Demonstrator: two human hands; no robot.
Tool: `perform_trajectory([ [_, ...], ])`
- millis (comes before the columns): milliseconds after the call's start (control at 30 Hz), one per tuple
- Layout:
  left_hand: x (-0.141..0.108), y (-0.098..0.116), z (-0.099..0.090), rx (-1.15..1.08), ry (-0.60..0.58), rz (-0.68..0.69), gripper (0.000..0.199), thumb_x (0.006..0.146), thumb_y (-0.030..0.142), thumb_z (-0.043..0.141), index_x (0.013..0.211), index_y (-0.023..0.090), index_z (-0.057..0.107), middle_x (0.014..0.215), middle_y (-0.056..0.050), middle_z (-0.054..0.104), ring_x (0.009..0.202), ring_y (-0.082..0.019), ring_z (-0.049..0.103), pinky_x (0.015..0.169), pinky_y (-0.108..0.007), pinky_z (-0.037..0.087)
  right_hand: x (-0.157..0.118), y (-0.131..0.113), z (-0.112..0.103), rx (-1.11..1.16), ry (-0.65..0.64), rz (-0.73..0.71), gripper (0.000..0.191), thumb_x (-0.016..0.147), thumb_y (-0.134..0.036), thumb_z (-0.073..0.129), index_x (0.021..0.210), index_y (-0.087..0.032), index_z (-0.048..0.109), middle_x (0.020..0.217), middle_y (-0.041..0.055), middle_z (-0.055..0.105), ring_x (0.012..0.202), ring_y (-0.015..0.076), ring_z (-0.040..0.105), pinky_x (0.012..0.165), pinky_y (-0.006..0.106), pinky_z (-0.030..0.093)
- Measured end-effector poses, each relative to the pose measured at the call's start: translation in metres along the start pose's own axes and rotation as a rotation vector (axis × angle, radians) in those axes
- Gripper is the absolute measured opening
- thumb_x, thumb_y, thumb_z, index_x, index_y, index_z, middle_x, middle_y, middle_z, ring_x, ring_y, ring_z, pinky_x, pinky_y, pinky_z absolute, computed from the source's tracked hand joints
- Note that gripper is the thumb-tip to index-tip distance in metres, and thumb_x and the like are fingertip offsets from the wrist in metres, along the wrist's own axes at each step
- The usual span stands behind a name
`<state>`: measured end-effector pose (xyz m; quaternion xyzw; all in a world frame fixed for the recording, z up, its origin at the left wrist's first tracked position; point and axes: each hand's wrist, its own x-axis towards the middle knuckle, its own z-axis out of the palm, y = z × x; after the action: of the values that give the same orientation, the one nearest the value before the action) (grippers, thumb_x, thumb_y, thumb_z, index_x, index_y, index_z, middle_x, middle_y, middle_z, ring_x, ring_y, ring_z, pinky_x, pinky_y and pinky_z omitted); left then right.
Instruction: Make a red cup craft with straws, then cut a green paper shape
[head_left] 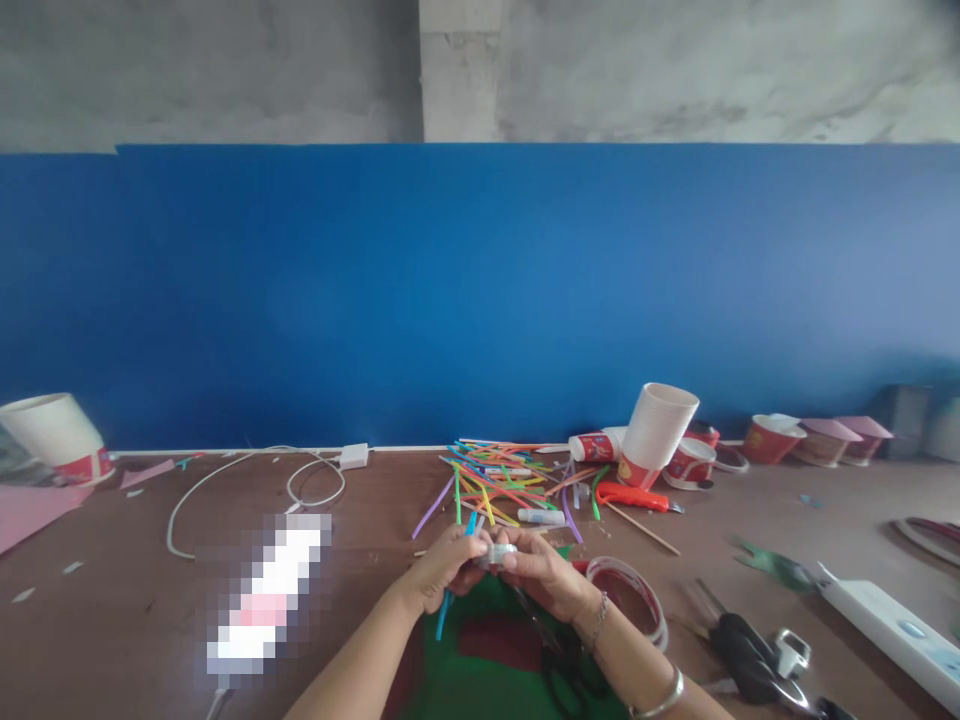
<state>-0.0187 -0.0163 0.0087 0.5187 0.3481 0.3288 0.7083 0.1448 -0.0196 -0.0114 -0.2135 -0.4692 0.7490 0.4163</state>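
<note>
My left hand point(442, 568) is closed around a thin blue straw point(441, 618), which sticks out above and below the fingers. Its fingertips meet a small roll of clear tape point(499, 553) in front of me. From the other side my right hand point(551, 572) pinches the same roll between thumb and fingers. A bracelet and a bangle circle the right wrist and forearm. Below the hands lies a green and dark red surface point(480, 690). Black-handled scissors point(566, 675) are partly hidden by my right forearm. Just beyond the hands, colourful straws point(502, 480) lie in a loose heap.
Right of the straws are an orange utility knife point(630, 496), a stick point(645, 530), a tall stack of paper cups point(656, 435) and a tape ring point(634, 590). Keys point(742, 645) and a white power strip point(892, 630) lie farther right. A lit, blurred-out phone-like device point(266, 595) is left.
</note>
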Motion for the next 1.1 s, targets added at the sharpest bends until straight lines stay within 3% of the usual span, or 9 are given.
perform_trajectory([
  [167, -0.001, -0.003, -0.002, -0.149, 0.041, -0.012, 0.018, 0.061, 0.033, 0.053, 0.067, 0.017, 0.049, 0.035, 0.01, 0.032, 0.033, -0.003, 0.016, 0.035, -0.019, 0.006, 0.0, -0.001, 0.001, 0.113, 0.013, -0.026, 0.02, 0.064, -0.029, 0.076, 0.07, -0.016, 0.062, 0.072, -0.0007, 0.056, 0.063, 0.01, 0.045, 0.058, 0.022, 0.032],
  [333, -0.003, -0.004, -0.01, -0.231, -0.067, -0.01, 0.029, 0.063, 0.036, 0.061, 0.08, 0.017, 0.048, 0.038, 0.011, 0.034, 0.035, -0.003, 0.016, 0.038, -0.019, 0.006, 0.0, -0.003, -0.001, 0.163, 0.043, -0.026, 0.02, 0.069, -0.031, 0.071, 0.082, -0.016, 0.067, 0.072, 0.0011, 0.06, 0.061, 0.0105, 0.048, 0.058, 0.023, 0.034],
  [500, -0.005, 0.0, -0.012, -0.151, -0.084, -0.031, 0.033, 0.062, 0.038, 0.068, 0.077, 0.017, 0.047, 0.04, 0.011, 0.036, 0.035, -0.002, 0.019, 0.038, -0.019, 0.007, -0.001, -0.003, -0.001, 0.19, 0.016, -0.038, 0.018, 0.068, -0.029, 0.072, 0.08, -0.016, 0.068, 0.069, -0.0001, 0.059, 0.061, 0.0102, 0.048, 0.058, 0.022, 0.035],
  [833, -0.002, -0.001, -0.011, -0.103, -0.026, -0.053, 0.023, 0.063, 0.033, 0.064, 0.073, 0.016, 0.051, 0.04, 0.01, 0.035, 0.036, -0.002, 0.019, 0.037, -0.018, 0.009, -0.002, -0.001, 0.001, 0.172, 0.045, -0.048, 0.018, 0.064, -0.026, 0.077, 0.074, -0.015, 0.065, 0.07, -0.0009, 0.057, 0.066, 0.0105, 0.049, 0.063, 0.022, 0.035],
  [1100, -0.003, -0.001, -0.01, -0.107, -0.029, -0.086, 0.032, 0.063, 0.04, 0.068, 0.07, 0.016, 0.049, 0.042, 0.011, 0.034, 0.037, -0.001, 0.02, 0.039, -0.018, 0.009, 0.0, -0.001, 0.001, 0.174, 0.023, -0.049, 0.019, 0.064, -0.025, 0.077, 0.073, -0.015, 0.065, 0.07, -0.0007, 0.058, 0.067, 0.0102, 0.05, 0.063, 0.022, 0.036],
])
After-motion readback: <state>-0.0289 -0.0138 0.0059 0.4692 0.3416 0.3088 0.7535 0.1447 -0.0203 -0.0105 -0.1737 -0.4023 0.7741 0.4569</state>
